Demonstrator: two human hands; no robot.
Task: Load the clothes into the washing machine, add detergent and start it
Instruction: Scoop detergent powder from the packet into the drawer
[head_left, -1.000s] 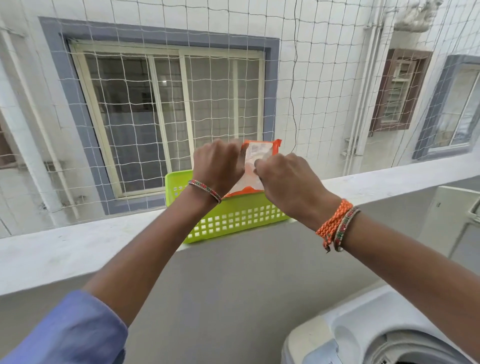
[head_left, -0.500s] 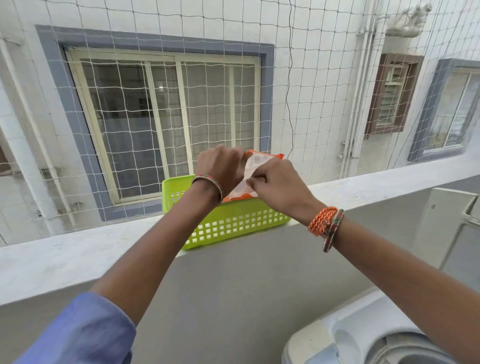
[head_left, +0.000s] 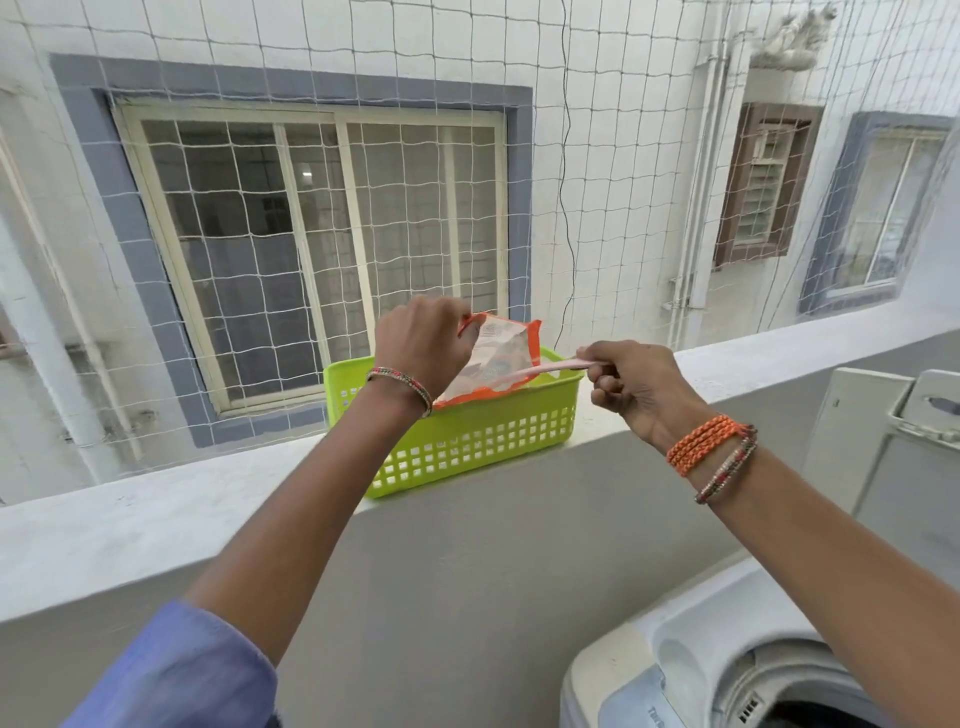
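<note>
An orange and white detergent pouch (head_left: 500, 357) stands in a lime green plastic basket (head_left: 467, 441) on the balcony ledge. My left hand (head_left: 415, 353) grips the pouch's top left corner. To its right, my right hand (head_left: 639, 384) pinches the end of a thin pink strip (head_left: 545, 368) that stretches from the pouch; I cannot tell what it is. The top-loading washing machine (head_left: 675, 654) shows at the bottom right, its tub opening partly in view. No clothes are visible.
The machine's raised white lid (head_left: 862, 441) stands at the right edge. A grey ledge (head_left: 156, 519) runs across the view, with safety netting (head_left: 597, 156) right behind the basket. Beyond the netting are a neighbouring wall and windows.
My right hand has moved away from the pouch to the right, drawing the pink strip out with it. My left hand keeps its hold on the pouch top.
</note>
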